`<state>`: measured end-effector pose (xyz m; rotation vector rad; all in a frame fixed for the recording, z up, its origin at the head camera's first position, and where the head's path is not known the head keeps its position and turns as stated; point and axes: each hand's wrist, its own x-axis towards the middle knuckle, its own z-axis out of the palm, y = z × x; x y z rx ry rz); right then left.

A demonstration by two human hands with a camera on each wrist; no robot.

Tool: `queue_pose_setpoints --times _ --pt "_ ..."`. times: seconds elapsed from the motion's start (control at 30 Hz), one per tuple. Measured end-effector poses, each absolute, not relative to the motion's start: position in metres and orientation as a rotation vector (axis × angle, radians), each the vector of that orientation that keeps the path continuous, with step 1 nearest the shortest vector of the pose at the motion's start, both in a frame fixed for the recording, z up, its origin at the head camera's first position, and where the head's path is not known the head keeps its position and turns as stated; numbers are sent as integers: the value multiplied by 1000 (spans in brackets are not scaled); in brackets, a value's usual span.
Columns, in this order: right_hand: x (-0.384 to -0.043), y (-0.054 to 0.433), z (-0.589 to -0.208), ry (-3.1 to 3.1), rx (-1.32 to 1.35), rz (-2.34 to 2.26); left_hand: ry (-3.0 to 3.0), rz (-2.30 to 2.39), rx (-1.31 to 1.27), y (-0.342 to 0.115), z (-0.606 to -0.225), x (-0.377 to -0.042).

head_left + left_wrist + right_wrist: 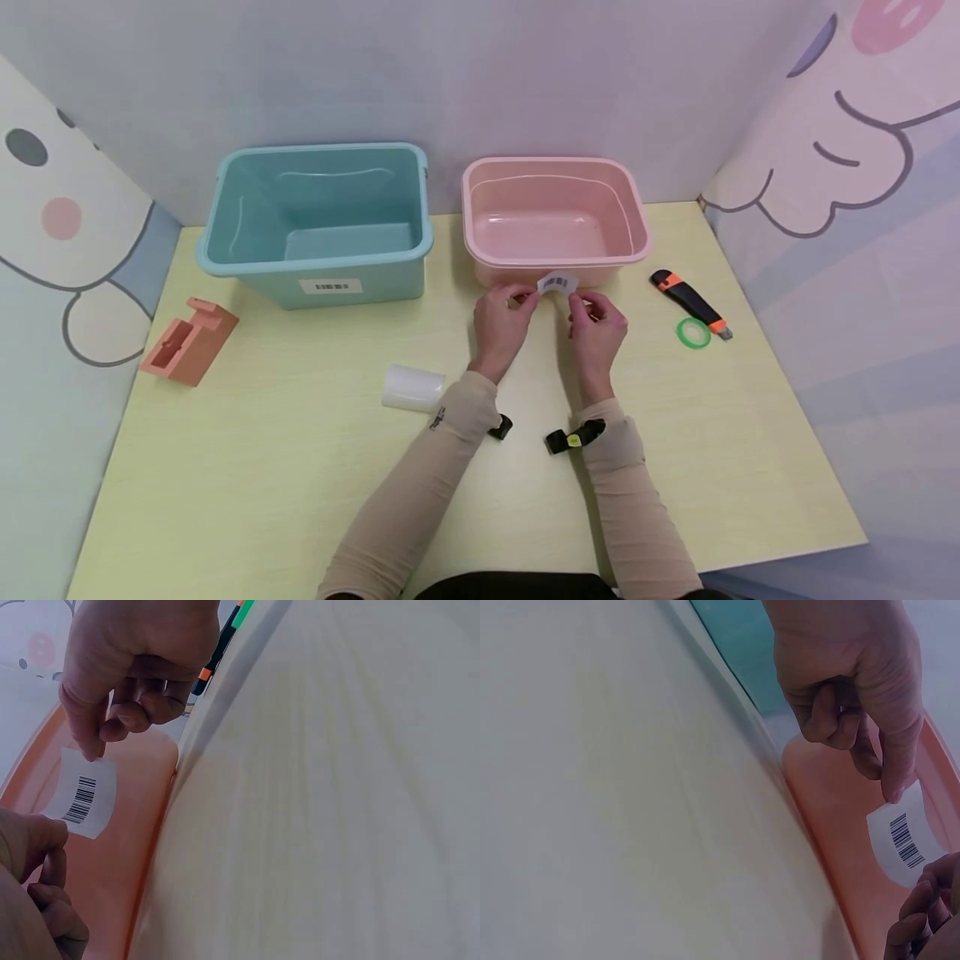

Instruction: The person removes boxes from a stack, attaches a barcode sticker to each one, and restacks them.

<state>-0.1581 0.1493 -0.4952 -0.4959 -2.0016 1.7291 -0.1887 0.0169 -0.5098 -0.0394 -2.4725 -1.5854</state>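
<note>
A white barcode label (557, 283) is held at its two ends, bowed slightly, in front of the pink basin (557, 167). My left hand (501, 327) pinches the label's left end between thumb and finger. At the other end, my right hand (597, 337) pinches it the same way. In the left wrist view the label (84, 796) faces outward with its black bars showing, close before the basin's front wall (112, 892). The right wrist view shows the label (904, 838) curved between both hands' fingertips.
Left of the basin stands a teal bin (352, 287) with a barcode label (330, 287) on its front. An orange-pink tape dispenser (191, 342) sits at far left. A white roll (414, 388) lies near my left sleeve. At right are a utility knife (688, 300) and a green tape ring (681, 334).
</note>
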Motion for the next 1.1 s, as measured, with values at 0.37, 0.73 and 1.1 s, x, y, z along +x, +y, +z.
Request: queue_pose_setpoints --times 0.37,0.73,1.1 --pt "-159 149 -491 -1986 -487 1748 -2486 -1573 -31 20 -512 -191" --pt "-168 155 -507 -1996 -509 1760 -2463 -1582 10 20 -512 -192" --pt "-174 163 -528 -1998 -477 1788 -2428 -1622 24 18 -515 -193"
